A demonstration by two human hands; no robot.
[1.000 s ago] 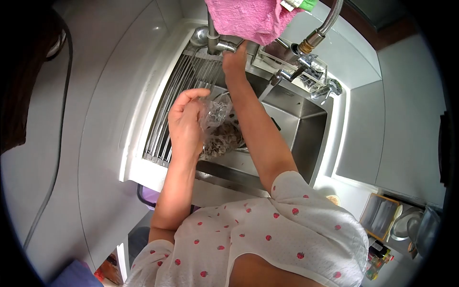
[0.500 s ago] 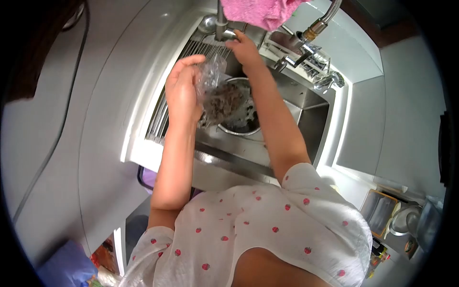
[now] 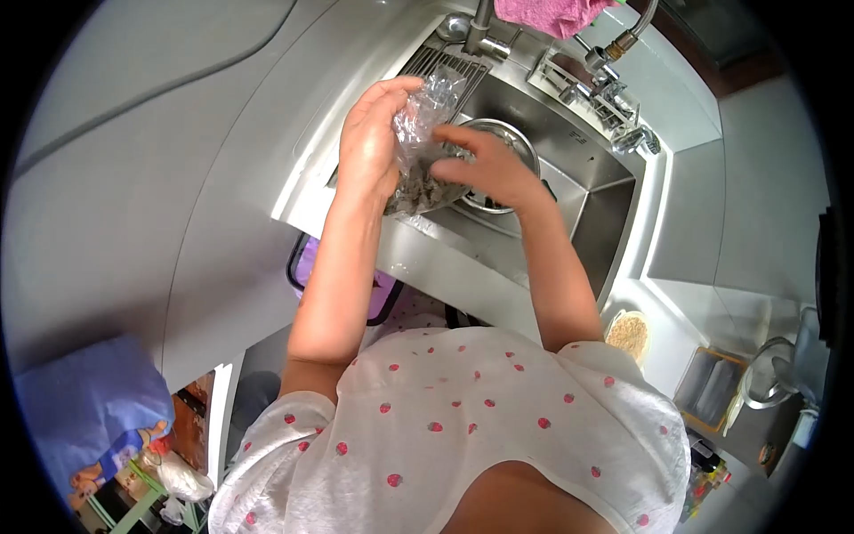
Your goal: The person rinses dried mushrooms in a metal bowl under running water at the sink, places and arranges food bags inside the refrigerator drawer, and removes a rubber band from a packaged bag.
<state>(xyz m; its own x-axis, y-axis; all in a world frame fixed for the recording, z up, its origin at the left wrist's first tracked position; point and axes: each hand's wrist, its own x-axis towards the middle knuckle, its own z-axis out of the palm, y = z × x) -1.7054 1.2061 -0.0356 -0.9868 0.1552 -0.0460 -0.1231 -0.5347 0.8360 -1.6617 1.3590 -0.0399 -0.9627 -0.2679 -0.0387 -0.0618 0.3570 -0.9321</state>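
My left hand (image 3: 366, 142) grips a clear plastic bag (image 3: 429, 109) by its crumpled upper part. Dark brownish pieces (image 3: 416, 192) fill the bag's lower end; their kind is not clear. Close to the bag's right side is my right hand (image 3: 494, 167), its fingers apart and slightly blurred, with nothing visible in them. Beneath that hand, a round metal bowl (image 3: 532, 151) stands in the steel sink (image 3: 583, 185), partly hidden by the hand and the bag. Some dark bits show inside the bowl.
A metal rack (image 3: 418, 64) spans the sink's left side, with a ladle (image 3: 453, 28) behind it. The faucet (image 3: 480, 31) and a wall tap (image 3: 605, 67) are at the back, near a pink cloth (image 3: 556, 13). A container of grain-like bits (image 3: 628, 334) sits at right.
My right hand has come back from the faucet to beside the bag. The faucet spout now points right, away from the rack. The whole view has shifted.
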